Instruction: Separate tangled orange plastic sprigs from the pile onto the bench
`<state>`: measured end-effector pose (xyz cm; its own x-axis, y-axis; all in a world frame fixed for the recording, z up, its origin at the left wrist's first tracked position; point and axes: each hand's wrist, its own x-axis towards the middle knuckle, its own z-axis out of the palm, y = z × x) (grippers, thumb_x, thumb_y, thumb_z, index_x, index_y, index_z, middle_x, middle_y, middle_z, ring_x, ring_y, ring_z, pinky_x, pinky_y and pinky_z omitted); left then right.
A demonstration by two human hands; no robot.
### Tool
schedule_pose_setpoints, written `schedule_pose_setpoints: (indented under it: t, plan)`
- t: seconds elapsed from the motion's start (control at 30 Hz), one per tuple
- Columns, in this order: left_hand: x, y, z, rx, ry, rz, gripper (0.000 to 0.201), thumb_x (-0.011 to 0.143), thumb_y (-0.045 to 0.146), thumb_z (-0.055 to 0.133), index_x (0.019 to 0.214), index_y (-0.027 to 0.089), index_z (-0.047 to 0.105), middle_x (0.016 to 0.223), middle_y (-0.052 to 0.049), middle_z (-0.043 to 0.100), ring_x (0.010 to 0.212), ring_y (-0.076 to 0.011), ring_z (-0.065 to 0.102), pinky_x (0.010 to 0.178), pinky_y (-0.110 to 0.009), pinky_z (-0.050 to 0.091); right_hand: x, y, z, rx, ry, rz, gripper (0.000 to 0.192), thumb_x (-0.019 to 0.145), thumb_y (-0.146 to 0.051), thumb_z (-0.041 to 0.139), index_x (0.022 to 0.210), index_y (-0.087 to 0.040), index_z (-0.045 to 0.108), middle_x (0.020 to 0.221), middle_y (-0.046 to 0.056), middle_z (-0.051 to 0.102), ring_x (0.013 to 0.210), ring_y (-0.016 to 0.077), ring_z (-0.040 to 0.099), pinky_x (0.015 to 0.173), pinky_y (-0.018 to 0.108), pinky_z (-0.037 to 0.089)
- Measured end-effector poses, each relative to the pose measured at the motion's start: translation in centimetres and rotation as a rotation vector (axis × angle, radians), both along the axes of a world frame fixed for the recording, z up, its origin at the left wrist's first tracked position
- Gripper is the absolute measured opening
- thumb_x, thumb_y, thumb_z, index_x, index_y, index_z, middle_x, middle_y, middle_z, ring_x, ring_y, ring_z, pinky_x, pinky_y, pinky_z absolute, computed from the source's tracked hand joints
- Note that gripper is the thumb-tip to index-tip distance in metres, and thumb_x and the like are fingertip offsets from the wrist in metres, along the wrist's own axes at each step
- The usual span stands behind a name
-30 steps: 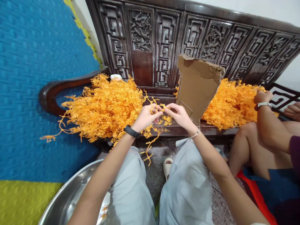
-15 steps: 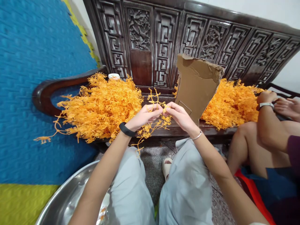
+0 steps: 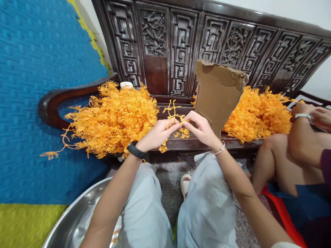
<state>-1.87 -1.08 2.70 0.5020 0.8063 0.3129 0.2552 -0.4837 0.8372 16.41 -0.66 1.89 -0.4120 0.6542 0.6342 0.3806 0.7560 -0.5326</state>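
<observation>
Between my hands is a thin, branching orange strand (image 3: 170,111) that looks like a plastic sprue, its forked tips sticking up. My left hand (image 3: 159,135) pinches it between thumb and fingers. From the other side my right hand (image 3: 200,128) pinches the same strand, the fingertips of both hands nearly touching. Small orange pieces (image 3: 184,133) show just below my fingers; whether they hang from the strand or lie on the bench cannot be made out. Left of my left hand a large heap of similar orange strands (image 3: 113,120) covers the bench end.
A cardboard sheet (image 3: 219,93) stands on the dark carved wooden bench (image 3: 157,72). Beyond it lies a second orange heap (image 3: 258,113), beside a co-worker's hands (image 3: 301,109). A metal basin (image 3: 67,215) sits at lower left. A white round container (image 3: 126,84) is behind the left heap.
The lower part of the strand, which hung out below my left hand, is now mostly out of sight. My left wrist has shifted slightly left and down. Both hands still pinch the strand.
</observation>
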Motion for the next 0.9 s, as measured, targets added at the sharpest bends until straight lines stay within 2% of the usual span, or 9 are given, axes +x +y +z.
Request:
schedule_pose_setpoints:
  t: [0.13, 0.3, 0.53, 0.77, 0.9]
  plan:
    - [1.0, -0.2, -0.4, 0.089, 0.0, 0.125, 0.024, 0.086, 0.033, 0.043, 0.086, 0.014, 0.058, 0.074, 0.0, 0.055, 0.07, -0.0128, 0.047, 0.07, -0.025, 0.037, -0.4, 0.2, 0.0, 0.082, -0.004, -0.122, 0.015, 0.088, -0.028, 0.046, 0.079, -0.019, 0.055, 0.076, 0.002, 0.052, 0.071, 0.0146, 0.048, 0.067, 0.029, 0.039]
    - [1.6, 0.3, -0.7, 0.019, -0.145, 0.165, 0.02, 0.084, 0.028, 0.046, 0.09, 0.013, 0.058, 0.061, 0.004, 0.045, 0.055, -0.0082, 0.036, 0.055, -0.021, 0.033, -1.3, 0.3, 0.0, 0.129, 0.053, -0.232, 0.013, 0.087, -0.021, 0.047, 0.075, -0.018, 0.051, 0.074, 0.002, 0.05, 0.07, 0.0142, 0.047, 0.066, 0.028, 0.038]
    - [1.6, 0.7, -0.9, -0.157, -0.327, 0.081, 0.018, 0.08, 0.029, 0.053, 0.089, 0.015, 0.059, 0.049, 0.008, 0.032, 0.042, -0.0049, 0.022, 0.041, -0.02, 0.021, -2.0, 0.2, -0.4, 0.139, 0.122, -0.28, 0.011, 0.086, -0.018, 0.046, 0.076, -0.019, 0.051, 0.077, 0.003, 0.052, 0.073, 0.0147, 0.049, 0.07, 0.029, 0.039]
    - [1.7, 0.9, -0.8, -0.307, -0.464, 0.002, 0.025, 0.075, 0.033, 0.059, 0.093, 0.015, 0.057, 0.045, 0.011, 0.025, 0.036, -0.0032, 0.019, 0.037, -0.019, 0.014, -2.7, 0.1, -0.8, 0.169, 0.241, -0.347, 0.014, 0.088, -0.022, 0.044, 0.077, -0.019, 0.052, 0.077, 0.003, 0.051, 0.073, 0.0147, 0.048, 0.069, 0.029, 0.038]
    - [1.8, 1.2, -1.0, -0.325, -0.508, -0.04, 0.028, 0.076, 0.033, 0.059, 0.096, 0.013, 0.058, 0.044, 0.011, 0.023, 0.035, -0.0022, 0.018, 0.036, -0.018, 0.014, -2.9, 0.1, -0.9, 0.163, 0.283, -0.367, 0.014, 0.088, -0.023, 0.045, 0.078, -0.019, 0.054, 0.076, 0.002, 0.052, 0.071, 0.0137, 0.048, 0.067, 0.027, 0.038]
